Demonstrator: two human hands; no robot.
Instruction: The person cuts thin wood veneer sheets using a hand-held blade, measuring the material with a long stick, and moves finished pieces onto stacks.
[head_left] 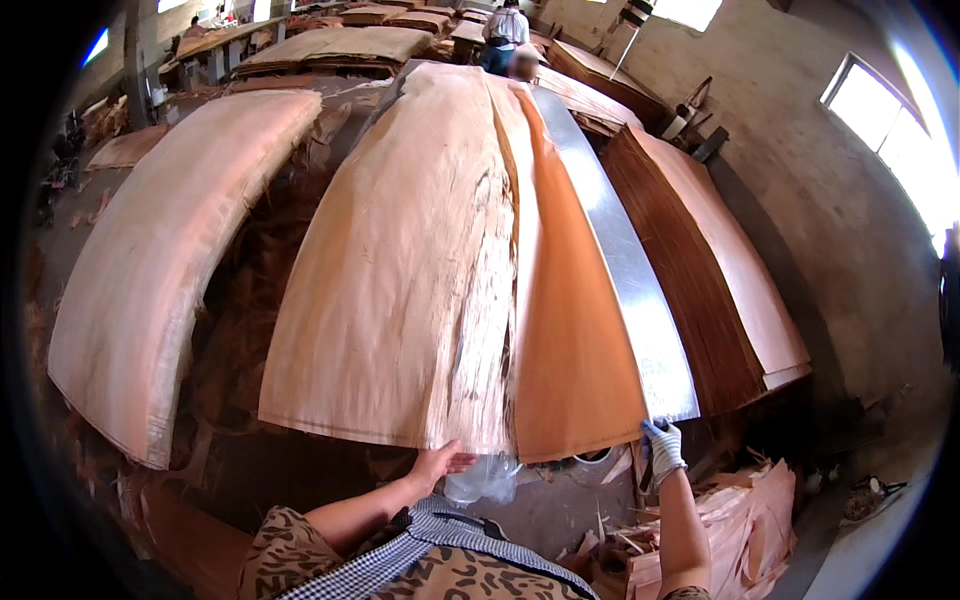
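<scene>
A long wood veneer sheet (380, 290) lies lengthwise on a table before me, pale on its left with a ragged split near the middle. To the right of the split runs an orange-brown veneer strip (572, 340). My left hand (438, 466), bare, is at the near edge below the split, its fingers stretched out to the right and its thumb by the edge. At the strip's near right corner, my right hand (664, 452) in a pale glove with blue fingertips is closed on the veneer edge. Shiny metal tabletop (640, 310) shows beside it.
A stack of pale veneer (170, 260) stands on the left, and a darker-sided veneer stack (690, 270) on the right by the wall. Torn veneer scraps (740, 520) are piled at lower right. Another person (506, 38) is at the table's far end. More stacks fill the background.
</scene>
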